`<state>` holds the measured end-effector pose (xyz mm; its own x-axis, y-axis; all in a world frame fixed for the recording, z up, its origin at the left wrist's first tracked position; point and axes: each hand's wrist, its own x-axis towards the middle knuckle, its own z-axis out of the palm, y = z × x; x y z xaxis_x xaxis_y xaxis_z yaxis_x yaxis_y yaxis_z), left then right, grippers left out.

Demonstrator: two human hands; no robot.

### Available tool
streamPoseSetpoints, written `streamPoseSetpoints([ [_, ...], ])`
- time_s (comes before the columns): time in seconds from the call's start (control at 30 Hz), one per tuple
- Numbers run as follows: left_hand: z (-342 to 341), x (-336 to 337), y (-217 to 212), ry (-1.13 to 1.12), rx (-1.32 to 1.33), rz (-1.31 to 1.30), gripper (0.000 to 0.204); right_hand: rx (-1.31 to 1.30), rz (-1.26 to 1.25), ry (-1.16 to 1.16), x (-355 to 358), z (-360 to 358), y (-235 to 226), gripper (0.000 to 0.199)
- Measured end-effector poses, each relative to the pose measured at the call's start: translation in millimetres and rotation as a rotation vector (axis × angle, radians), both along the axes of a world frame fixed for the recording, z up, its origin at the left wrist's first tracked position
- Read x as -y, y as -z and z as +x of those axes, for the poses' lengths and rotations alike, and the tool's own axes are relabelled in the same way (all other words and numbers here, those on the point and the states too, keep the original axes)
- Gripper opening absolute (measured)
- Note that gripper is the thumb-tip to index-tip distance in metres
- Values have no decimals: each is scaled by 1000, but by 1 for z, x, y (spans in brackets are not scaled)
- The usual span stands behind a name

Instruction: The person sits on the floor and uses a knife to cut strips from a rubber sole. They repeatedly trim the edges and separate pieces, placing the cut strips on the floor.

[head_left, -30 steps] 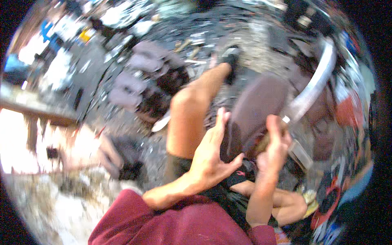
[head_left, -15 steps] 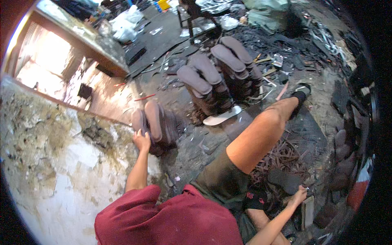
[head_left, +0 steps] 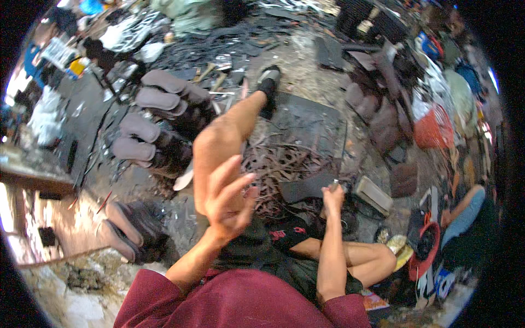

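My left hand [head_left: 231, 202] is raised over my outstretched leg, its fingers spread and nothing in them. Off to the right, my right hand [head_left: 332, 201] is closed around a small tool, mostly hidden, with a shiny tip showing above the fist. A dark flat sheet [head_left: 303, 188] lies just left of that hand. Beneath and around the sheet spreads a heap of thin brown offcut strips [head_left: 262, 164]. At the lower left, beside the wall, stands a stack of brown shoe soles [head_left: 121, 232]. Further stacks of soles [head_left: 158, 95] stand beyond my leg on the left.
Right of my right hand lies a pale rectangular block [head_left: 374, 195]. A dark board [head_left: 311, 120] lies flat beyond the strips. Loose brown soles [head_left: 383, 123] and a red basket [head_left: 433, 127] are at the right. Another person's leg [head_left: 465, 213] shows at the right edge.
My left hand has left the stack of soles by the wall and come over my leg, empty. The view has swung to the right. My right hand still grips the small tool.
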<state>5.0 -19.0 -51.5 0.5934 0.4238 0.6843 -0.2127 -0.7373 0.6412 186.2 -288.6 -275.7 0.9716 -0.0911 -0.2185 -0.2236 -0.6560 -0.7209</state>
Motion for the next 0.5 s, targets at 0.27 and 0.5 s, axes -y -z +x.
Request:
streamPoseSetpoints([
  [0.27, 64, 95, 69, 449, -539, -341, 40, -38, 55, 123, 23, 9, 9, 23],
  [0.5, 151, 116, 145, 226, -532, -200, 49, -56, 549, 211, 14, -4, -67, 15],
])
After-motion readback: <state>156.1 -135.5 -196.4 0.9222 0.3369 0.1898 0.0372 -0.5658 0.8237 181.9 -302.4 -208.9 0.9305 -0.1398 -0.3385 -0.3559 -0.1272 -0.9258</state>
